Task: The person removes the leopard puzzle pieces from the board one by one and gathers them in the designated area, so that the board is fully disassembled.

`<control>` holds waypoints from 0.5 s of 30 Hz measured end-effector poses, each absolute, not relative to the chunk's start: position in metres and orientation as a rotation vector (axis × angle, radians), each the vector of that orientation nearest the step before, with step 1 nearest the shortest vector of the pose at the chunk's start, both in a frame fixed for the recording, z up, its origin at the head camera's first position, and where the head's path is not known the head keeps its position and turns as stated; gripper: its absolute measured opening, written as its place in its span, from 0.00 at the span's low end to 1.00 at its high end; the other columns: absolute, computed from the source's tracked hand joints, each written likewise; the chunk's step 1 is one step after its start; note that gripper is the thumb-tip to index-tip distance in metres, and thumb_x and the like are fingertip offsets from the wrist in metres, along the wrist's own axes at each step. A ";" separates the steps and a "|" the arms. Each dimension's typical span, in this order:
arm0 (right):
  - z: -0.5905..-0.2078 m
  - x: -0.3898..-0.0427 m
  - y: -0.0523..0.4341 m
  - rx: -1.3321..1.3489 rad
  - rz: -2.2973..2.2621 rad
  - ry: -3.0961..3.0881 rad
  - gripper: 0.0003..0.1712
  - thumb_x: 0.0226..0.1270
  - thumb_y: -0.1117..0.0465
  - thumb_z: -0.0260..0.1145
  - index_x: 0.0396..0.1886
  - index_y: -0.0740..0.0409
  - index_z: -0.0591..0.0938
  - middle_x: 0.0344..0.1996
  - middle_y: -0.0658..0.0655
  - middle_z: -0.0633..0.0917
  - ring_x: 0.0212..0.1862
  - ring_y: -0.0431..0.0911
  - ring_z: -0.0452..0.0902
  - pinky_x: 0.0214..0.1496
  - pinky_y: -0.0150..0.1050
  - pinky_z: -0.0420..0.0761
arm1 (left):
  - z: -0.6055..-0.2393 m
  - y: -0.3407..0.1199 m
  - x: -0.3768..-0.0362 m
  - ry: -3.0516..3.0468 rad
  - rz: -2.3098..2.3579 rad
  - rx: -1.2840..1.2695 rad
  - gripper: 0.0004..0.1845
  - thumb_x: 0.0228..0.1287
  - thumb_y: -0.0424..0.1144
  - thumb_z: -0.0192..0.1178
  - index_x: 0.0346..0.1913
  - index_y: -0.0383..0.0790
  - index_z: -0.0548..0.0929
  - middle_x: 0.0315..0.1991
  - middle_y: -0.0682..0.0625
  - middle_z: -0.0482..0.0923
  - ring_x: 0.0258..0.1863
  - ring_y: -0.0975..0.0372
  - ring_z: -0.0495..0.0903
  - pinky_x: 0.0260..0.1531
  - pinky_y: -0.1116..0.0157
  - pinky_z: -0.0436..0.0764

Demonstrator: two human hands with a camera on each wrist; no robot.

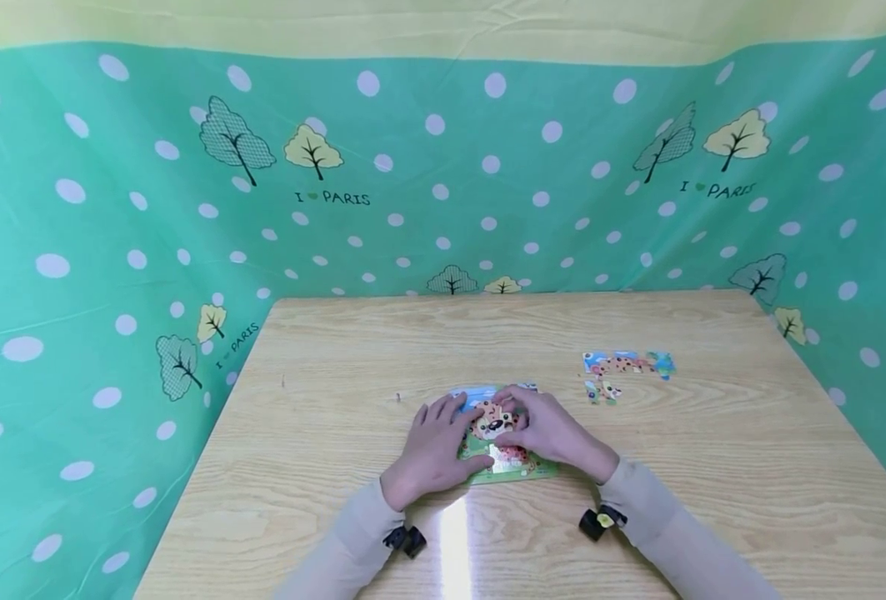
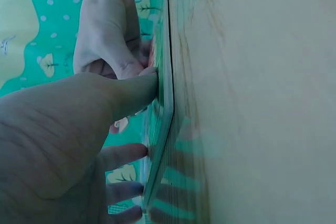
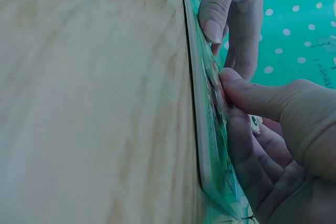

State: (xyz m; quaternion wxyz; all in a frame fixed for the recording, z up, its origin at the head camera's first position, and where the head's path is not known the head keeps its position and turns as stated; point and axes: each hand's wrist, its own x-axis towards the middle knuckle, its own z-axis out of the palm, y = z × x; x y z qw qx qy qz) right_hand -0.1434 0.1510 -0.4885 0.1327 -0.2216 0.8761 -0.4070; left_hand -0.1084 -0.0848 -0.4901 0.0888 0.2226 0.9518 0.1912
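Observation:
A jigsaw puzzle with a spotted cartoon animal (image 1: pixel 493 423) lies flat in its thin board (image 1: pixel 518 476) near the middle of the table. My left hand (image 1: pixel 438 446) rests across the board's left side, fingers spread and thumb on its lower part. From the right, my right hand (image 1: pixel 551 427) bends over the picture, pinching a small puzzle piece (image 3: pixel 255 124) by the animal's face. In the right wrist view that hand's thumb and forefinger touch the puzzle surface, and its other fingers partly hide the piece. The left wrist view shows the board edge (image 2: pixel 167 103) side-on.
To the right lie loose puzzle pieces, a row (image 1: pixel 623 363) with a small group (image 1: pixel 603 392) below it. A tiny dark scrap (image 1: pixel 397 397) sits left of the board on the wooden table (image 1: pixel 322 358). A green dotted curtain (image 1: pixel 443 167) encloses the back and sides.

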 end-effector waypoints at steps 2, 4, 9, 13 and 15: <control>-0.488 -0.144 0.151 -0.644 -1.193 2.538 0.33 0.61 0.55 0.83 0.65 0.54 0.81 0.55 0.62 0.90 0.31 0.36 0.82 0.40 0.32 0.85 | -0.489 -0.084 -0.108 2.840 0.555 0.652 0.43 0.70 0.66 0.65 0.80 0.49 0.70 0.84 0.39 0.60 0.83 0.41 0.58 0.78 0.31 0.59; -0.488 -0.144 0.151 -0.647 -1.205 2.534 0.33 0.60 0.55 0.83 0.64 0.54 0.82 0.56 0.63 0.90 0.31 0.37 0.82 0.39 0.32 0.85 | -0.489 -0.083 -0.108 2.842 0.543 0.642 0.43 0.69 0.66 0.65 0.81 0.49 0.69 0.84 0.40 0.59 0.83 0.42 0.58 0.79 0.32 0.59; -0.488 -0.145 0.152 -0.676 -1.222 2.530 0.31 0.59 0.56 0.84 0.61 0.54 0.83 0.52 0.61 0.91 0.30 0.37 0.81 0.38 0.32 0.84 | -0.487 -0.083 -0.108 2.836 0.549 0.625 0.42 0.70 0.66 0.64 0.80 0.49 0.70 0.84 0.41 0.59 0.84 0.43 0.57 0.79 0.32 0.59; -0.488 -0.146 0.152 -0.697 -1.220 2.532 0.30 0.59 0.57 0.84 0.59 0.53 0.82 0.48 0.57 0.90 0.29 0.37 0.79 0.36 0.32 0.83 | -0.488 -0.079 -0.106 2.850 0.560 0.599 0.41 0.71 0.65 0.62 0.80 0.49 0.70 0.84 0.40 0.59 0.83 0.43 0.57 0.80 0.33 0.58; -0.488 -0.146 0.152 -0.697 -1.217 2.531 0.30 0.59 0.57 0.84 0.59 0.53 0.82 0.46 0.56 0.90 0.29 0.37 0.79 0.35 0.32 0.83 | -0.489 -0.077 -0.105 2.867 0.577 0.592 0.40 0.71 0.64 0.62 0.79 0.47 0.71 0.83 0.39 0.61 0.83 0.42 0.58 0.79 0.32 0.59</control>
